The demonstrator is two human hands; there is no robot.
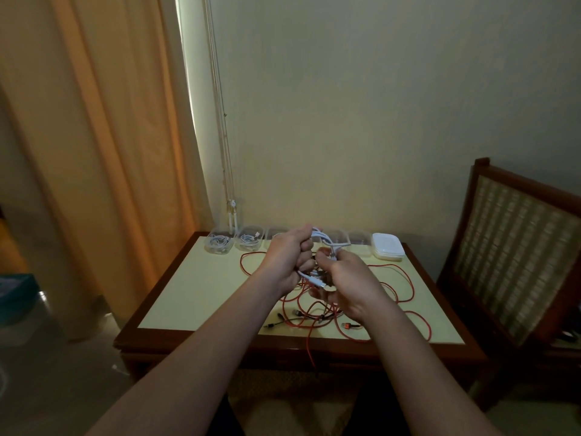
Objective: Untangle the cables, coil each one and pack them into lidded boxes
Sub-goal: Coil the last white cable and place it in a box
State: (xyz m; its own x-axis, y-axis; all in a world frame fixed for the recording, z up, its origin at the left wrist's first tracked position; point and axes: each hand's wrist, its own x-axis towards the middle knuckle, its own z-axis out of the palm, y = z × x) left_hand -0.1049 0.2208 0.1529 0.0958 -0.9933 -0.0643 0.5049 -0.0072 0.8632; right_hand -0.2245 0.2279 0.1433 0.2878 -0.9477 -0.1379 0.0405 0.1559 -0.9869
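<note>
Left hand point(287, 259): held up over the middle of the bench point(195, 294), forearm reaching in from the lower left of the frame, back of the hand toward me. Its fingers point(306, 247) are clenched in a fist round a bundle of white cable point(323, 239).
Right hand point(349, 278): just right of the left and a little lower, nearly touching it, forearm coming from the lower right. Its fingers point(323, 256) are curled and pinch a strand of the same cable where it leaves the bundle.
White cable: smooth, round and slightly glossy. Loops stick out above the left fist, and an end with a white plug point(317, 283) hangs below it.
Red cables point(405, 287): thin cords in loose tangled loops on the bench under and around both hands. One strand drops over the near edge. Small dark plugs lie near that edge.
Clear boxes point(218, 243): rounded-corner plastic, in a row along the far edge. The two at the left end are lidless and hold coiled white cables. The rest are partly hidden behind the hands.
White stack point(388, 247): rounded rectangles at the right end of the row. Lids or boxes, I cannot tell.
Bench: pale cream top in a glossy dark reddish wood frame.
Chair point(515, 253): right of the frame, dark wood with a woven cane back.
Curtain point(94, 136): tan-orange cloth in soft vertical folds, left of the frame.
</note>
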